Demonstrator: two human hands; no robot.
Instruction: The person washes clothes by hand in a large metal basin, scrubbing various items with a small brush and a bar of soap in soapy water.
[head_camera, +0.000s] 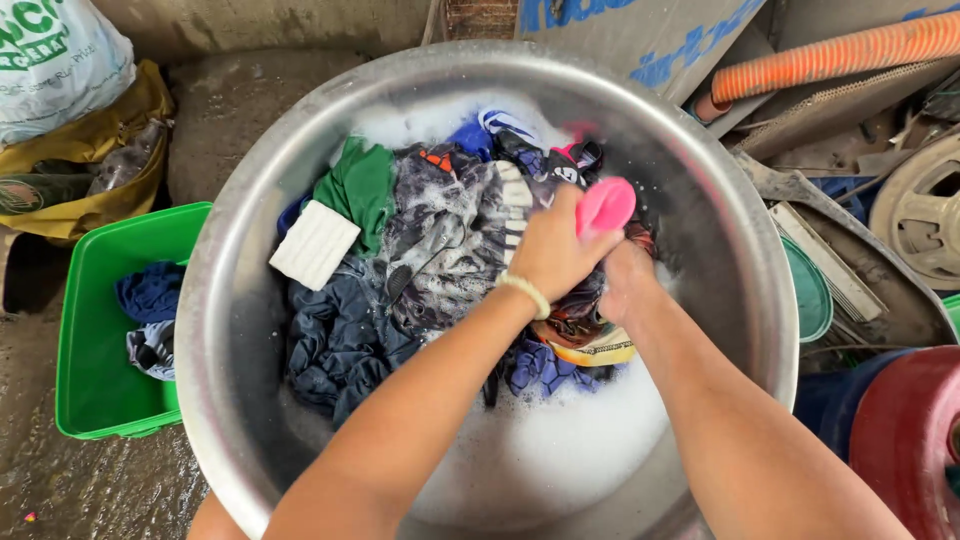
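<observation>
A big metal basin (230, 300) holds soapy water and several wet clothes (440, 250): dark blue, green, grey patterned. My left hand (548, 250) grips a pink brush (605, 205) and presses it down on the clothes at the basin's right side. A pale band circles that wrist. My right hand (625, 280) lies just under and right of it, closed on a bunched cloth, partly hidden by the left hand. A white ribbed bar of soap (314, 244) rests on the clothes at the left.
A green plastic tub (95, 330) with blue clothes stands left of the basin on wet ground. Bags lie at the top left. An orange hose (830, 55), a wheel, boards and a red container (905, 430) crowd the right.
</observation>
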